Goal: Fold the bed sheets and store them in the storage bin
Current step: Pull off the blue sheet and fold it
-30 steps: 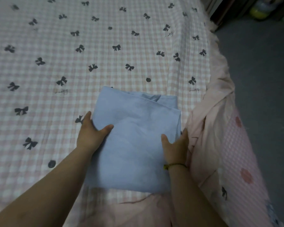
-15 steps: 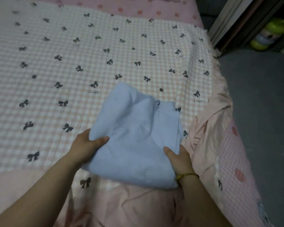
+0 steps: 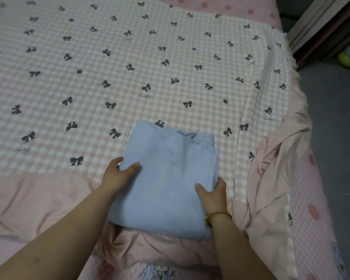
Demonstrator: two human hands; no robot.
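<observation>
Sheet (image 3: pixel 168 178), blue and folded, is over the checked bedspread (image 3: pixel 129 77); I see left hand (image 3: pixel 117 176) pinching its 9 o'clock edge, right hand (image 3: pixel 211 196) gripping the 4 o'clock edge.

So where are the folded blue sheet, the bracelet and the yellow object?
folded blue sheet (image 3: pixel 166 178): head view, middle of its top layer.
bracelet (image 3: pixel 220 214): head view, band across the right wrist.
yellow object (image 3: pixel 349 60): head view, its rounded side.

Nothing legible: tiny script marks (image 3: pixel 144 96) printed on the checked bedcover (image 3: pixel 170 57) are too small to read.
</observation>
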